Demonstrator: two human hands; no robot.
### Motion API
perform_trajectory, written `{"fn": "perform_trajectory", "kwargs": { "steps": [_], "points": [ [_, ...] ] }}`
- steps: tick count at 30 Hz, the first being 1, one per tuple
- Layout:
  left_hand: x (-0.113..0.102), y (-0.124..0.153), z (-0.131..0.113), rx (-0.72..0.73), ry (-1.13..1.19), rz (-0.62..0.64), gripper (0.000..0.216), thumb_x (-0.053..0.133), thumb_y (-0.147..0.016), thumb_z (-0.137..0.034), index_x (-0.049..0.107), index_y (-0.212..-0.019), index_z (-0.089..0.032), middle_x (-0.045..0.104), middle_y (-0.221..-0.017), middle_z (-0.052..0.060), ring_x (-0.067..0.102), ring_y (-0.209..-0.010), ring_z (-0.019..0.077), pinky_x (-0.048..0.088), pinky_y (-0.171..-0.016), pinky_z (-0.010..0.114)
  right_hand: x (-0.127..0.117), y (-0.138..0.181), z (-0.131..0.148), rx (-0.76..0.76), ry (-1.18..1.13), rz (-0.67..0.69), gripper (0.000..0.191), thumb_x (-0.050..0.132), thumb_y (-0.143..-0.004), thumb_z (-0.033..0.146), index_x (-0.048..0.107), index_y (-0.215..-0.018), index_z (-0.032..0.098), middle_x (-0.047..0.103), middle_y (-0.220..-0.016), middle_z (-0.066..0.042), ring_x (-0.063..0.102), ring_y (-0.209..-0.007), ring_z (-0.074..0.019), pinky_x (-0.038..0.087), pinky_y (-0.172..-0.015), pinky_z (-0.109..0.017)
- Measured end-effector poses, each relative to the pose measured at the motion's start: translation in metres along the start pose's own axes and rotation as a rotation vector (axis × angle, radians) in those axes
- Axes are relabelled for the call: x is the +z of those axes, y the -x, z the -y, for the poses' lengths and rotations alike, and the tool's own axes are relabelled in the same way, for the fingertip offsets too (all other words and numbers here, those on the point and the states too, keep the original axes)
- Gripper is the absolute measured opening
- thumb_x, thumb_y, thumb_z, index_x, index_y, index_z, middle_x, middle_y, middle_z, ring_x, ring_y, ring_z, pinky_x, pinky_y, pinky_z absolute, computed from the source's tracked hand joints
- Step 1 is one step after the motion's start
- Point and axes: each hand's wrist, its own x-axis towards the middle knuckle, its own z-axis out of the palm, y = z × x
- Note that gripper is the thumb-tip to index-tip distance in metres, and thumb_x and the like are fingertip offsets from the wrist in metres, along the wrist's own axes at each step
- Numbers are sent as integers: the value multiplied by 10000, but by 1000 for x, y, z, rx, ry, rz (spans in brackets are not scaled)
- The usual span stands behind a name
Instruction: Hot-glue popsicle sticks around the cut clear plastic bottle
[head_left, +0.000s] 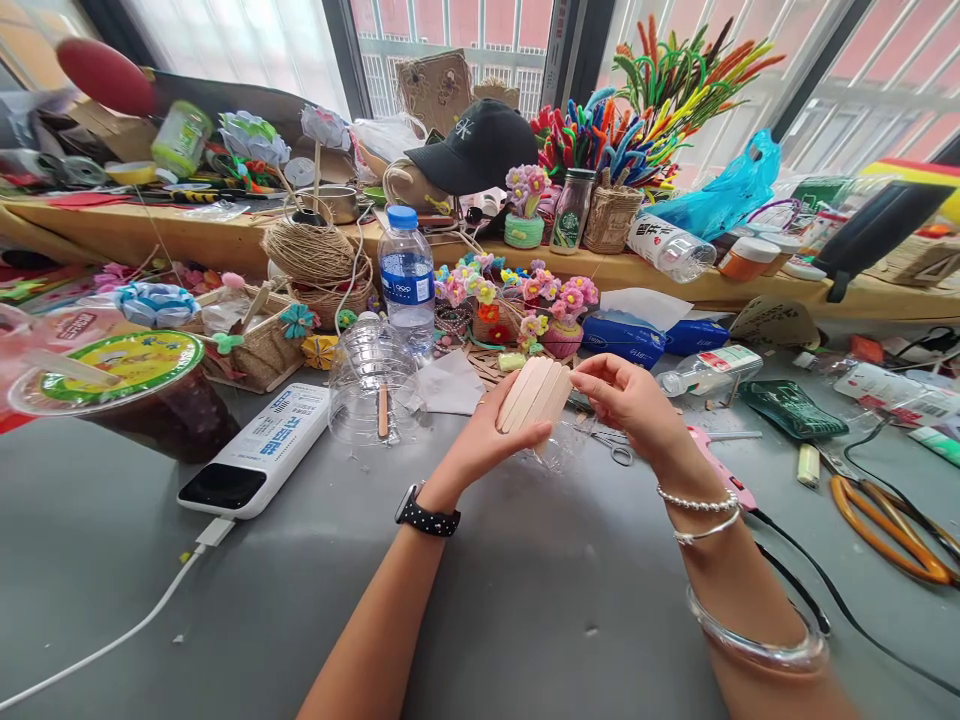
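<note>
My left hand (501, 420) is closed around several wooden craft sticks (534, 396) lying side by side like a small panel, tilted up above the table. At the panel's right edge is my right hand (622, 395), its thumb and fingertips pinched together against the end of the sticks. Whether those fingertips grip a stick or something smaller, I cannot make out. Under the hands sits crumpled clear plastic (556, 452). A single craft stick (383, 410) stands by a cut clear plastic bottle (371, 375) to the left.
On the grey table (480, 620) are a white power bank (277, 440) with a cable, a lidded drink cup (142, 390) and a water bottle (406, 280). To the right lie a pink glue gun (724, 470), small scissors (620, 453) and orange-handled scissors (889, 530).
</note>
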Motion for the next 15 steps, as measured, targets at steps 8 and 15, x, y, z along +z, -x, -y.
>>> {"fn": "perform_trajectory", "kwargs": {
  "steps": [8,15],
  "points": [
    [0,0,1,-86,61,-23,753,606,-623,-462,292,-1254,-197,378,-1276,78,389,-1123,247,347,-919,345,5,2,1,-190,234,-79,298,533,-675,430,528,-858,195,572,-779,-23,435,-539,-81,313,-441,-220],
    [1,0,-1,-42,-6,-49,645,564,-657,-484,367,-1208,-213,424,-1231,65,400,-1110,242,340,-919,350,8,1,-1,-260,366,-148,308,543,-673,406,546,-877,175,570,-753,-18,469,-559,-99,373,-514,-244]
  ]
}}
